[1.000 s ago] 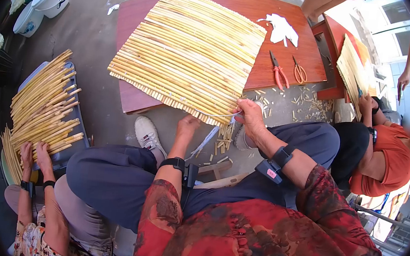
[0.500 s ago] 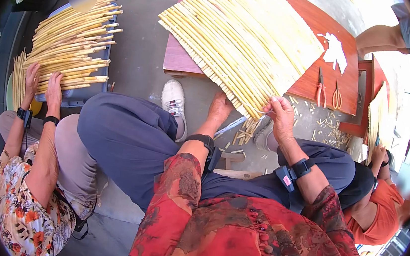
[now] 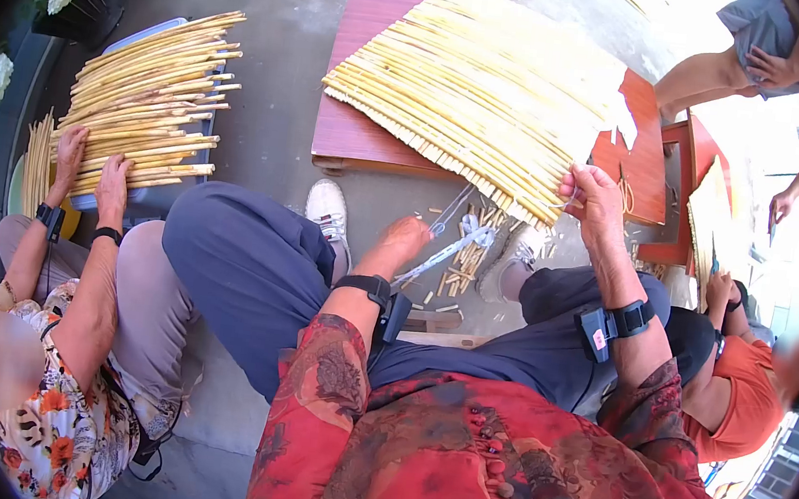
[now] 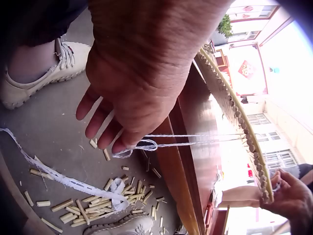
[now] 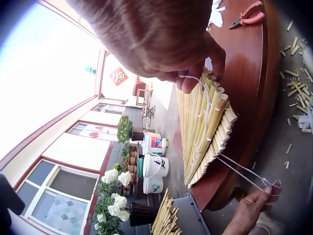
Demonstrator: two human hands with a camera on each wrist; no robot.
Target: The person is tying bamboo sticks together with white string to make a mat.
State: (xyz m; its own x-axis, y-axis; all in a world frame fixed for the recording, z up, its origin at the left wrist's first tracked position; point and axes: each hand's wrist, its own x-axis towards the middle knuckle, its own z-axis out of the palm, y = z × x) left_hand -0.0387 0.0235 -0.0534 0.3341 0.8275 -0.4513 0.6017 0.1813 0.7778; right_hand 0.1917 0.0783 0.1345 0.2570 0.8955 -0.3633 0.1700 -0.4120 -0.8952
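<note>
A mat of yellow reed sticks (image 3: 474, 92) tied side by side lies on the table, its near edge jutting past the tabletop. My left hand (image 3: 402, 240) is below that edge, thumb and fingertips pinching a looped white string (image 4: 186, 144). Two strands of it run taut from the hand up to the mat's edge. At the mat's near right corner, my right hand (image 3: 597, 200) pinches another length of white string (image 5: 209, 100), which runs along the outermost reeds. Seen from the right wrist, its fingers are at the reed ends.
The red-brown table (image 3: 376, 13) also bears scissors (image 3: 626, 191), pliers (image 5: 252, 17) and white cloth. Reed offcuts (image 4: 90, 205) and a white strip (image 4: 63, 181) are below, near my shoes. At left, another person's hands rest on reeds (image 3: 146, 116) over a tray. Other people are at right.
My left hand has drawn back from under the mat's edge toward me, and string now stretches between them. My right hand stays at the corner. The head view has shifted.
</note>
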